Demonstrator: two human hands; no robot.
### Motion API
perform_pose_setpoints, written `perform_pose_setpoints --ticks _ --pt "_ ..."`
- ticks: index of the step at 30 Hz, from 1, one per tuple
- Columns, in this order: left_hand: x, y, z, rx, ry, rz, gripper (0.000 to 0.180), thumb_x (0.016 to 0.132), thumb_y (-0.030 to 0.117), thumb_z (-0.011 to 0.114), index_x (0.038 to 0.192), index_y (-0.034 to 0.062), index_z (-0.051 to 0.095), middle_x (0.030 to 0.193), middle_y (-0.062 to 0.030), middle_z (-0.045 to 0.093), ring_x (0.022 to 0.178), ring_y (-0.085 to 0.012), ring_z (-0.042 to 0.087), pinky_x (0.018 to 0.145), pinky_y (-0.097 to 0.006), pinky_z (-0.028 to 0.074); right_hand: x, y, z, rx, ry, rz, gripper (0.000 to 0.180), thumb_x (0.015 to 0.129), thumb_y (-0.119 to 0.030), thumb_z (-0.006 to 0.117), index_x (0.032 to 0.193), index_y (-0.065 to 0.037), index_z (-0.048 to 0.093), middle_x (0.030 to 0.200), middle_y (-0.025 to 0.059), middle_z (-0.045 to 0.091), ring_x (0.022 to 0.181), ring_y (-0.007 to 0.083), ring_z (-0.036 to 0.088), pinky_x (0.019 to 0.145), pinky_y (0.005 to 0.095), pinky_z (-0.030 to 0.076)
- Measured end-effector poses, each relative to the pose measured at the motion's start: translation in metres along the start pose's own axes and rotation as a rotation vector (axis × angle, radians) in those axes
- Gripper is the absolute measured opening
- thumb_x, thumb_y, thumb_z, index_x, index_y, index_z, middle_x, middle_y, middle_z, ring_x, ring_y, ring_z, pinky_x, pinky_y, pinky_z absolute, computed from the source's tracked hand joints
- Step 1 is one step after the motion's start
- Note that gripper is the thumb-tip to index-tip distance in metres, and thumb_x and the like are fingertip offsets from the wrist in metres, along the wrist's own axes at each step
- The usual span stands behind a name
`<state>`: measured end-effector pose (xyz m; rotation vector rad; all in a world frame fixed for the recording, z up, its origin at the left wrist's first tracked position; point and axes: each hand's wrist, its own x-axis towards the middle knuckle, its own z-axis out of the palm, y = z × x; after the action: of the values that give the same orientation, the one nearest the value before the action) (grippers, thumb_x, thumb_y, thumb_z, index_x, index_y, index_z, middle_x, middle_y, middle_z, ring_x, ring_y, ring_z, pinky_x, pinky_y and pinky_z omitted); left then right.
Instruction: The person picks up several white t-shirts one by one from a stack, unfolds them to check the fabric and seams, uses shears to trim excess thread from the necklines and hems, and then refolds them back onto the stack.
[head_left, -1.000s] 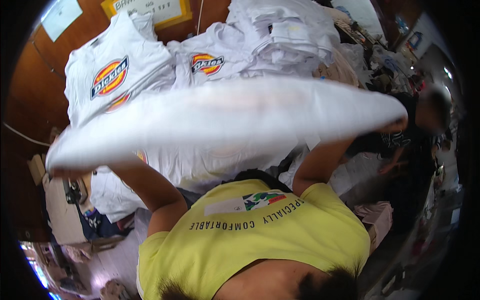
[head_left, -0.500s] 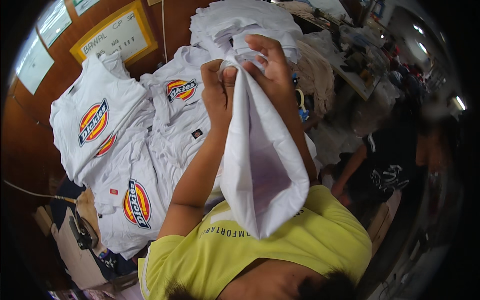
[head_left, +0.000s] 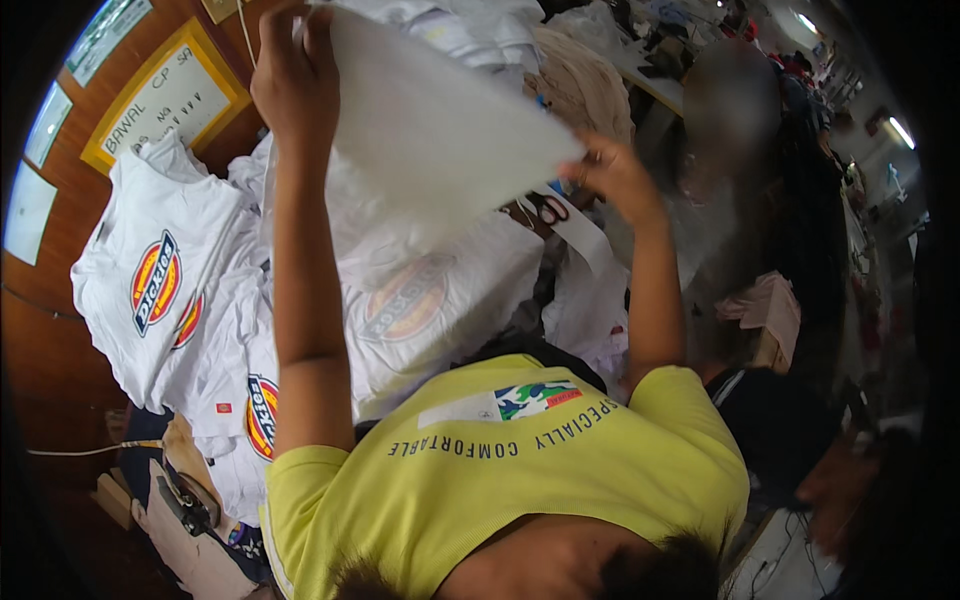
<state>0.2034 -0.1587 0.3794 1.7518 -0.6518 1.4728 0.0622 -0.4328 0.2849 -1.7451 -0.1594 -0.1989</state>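
- Head view: the left hand (head_left: 292, 75) is up high with its fingers closed tight on the top corner of a folded white shirt (head_left: 440, 130).
- The right hand (head_left: 612, 170) has the lower right corner of the folded white shirt; its fingers are curled on the edge, but how tight they are I cannot tell.
- The folded white shirt is held flat and tilted in the air, above the pile of white printed shirts (head_left: 300, 300).
- Half a second ago both hands were close together, and the folded white shirt hung down from them like a long bag.
- Now the hands are well apart, and the folded white shirt is spread wide between them.
- A clear plastic bag (head_left: 330, 220) hangs under the folded white shirt, just over the pile of white printed shirts.
- A white paper tag (head_left: 575, 225) hangs just under the right hand.
- A person in a yellow shirt (head_left: 500, 470) is below the pile of white printed shirts, near the bottom of the picture.
- A yellow framed sign (head_left: 165, 95) is on the wooden wall, up and to the left of the pile of white printed shirts.
- It sits further to the left than it did before.
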Motion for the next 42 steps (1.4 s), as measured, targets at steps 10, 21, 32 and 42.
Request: perform_pose_setpoints --ticks 10,21,32,42 --pt "0.01 -0.025 0.068 -0.394 -0.219 -0.199 0.023 0.087 0.016 0.055 0.106 0.0057 0.046 0.081 -0.0119 0.059 0.077 -0.0191 0.057 0.071 -0.029 0.044 0.016 -0.023 -0.027 0.406 0.155 -0.353 0.028 0.077 -0.006 0.065 0.101 -0.005 0.05 0.086 0.0054 0.059 0.076 0.0122 0.059 0.064 0.0264 0.051" --pt "0.005 0.005 0.124 -0.398 -0.275 -0.218 0.029 0.084 0.016 0.059 0.108 0.0043 0.048 0.088 -0.0133 0.059 0.083 -0.0209 0.056 0.072 -0.031 0.044 -0.012 -0.029 -0.063 0.248 0.322 -0.365 0.044 0.075 -0.002 0.066 0.115 -0.002 0.047 0.095 0.0084 0.058 0.083 0.0143 0.057 0.072 0.0272 0.047" --pt "-0.058 0.12 0.087 -0.53 -1.362 -0.001 0.059 0.065 0.042 0.073 0.102 -0.0014 0.06 0.096 -0.0179 0.061 0.088 -0.0281 0.058 0.081 -0.033 0.044 -0.071 0.009 -0.147 -0.312 1.001 -0.017 0.012 0.079 -0.001 0.058 0.09 -0.002 0.061 0.077 0.0036 0.06 0.061 0.01 0.057 0.054 0.0187 0.043" --pt "-0.123 0.151 0.185 -0.636 -0.83 -0.179 0.031 0.072 0.027 0.063 0.088 0.0007 0.059 0.069 -0.0201 0.058 0.07 -0.0366 0.058 0.064 -0.042 0.045 0.093 0.021 -0.261 -1.262 0.926 -0.147 0.028 0.075 -0.027 0.056 0.096 -0.011 0.063 0.092 0.0134 0.063 0.088 0.0325 0.059 0.077 0.0365 0.046"
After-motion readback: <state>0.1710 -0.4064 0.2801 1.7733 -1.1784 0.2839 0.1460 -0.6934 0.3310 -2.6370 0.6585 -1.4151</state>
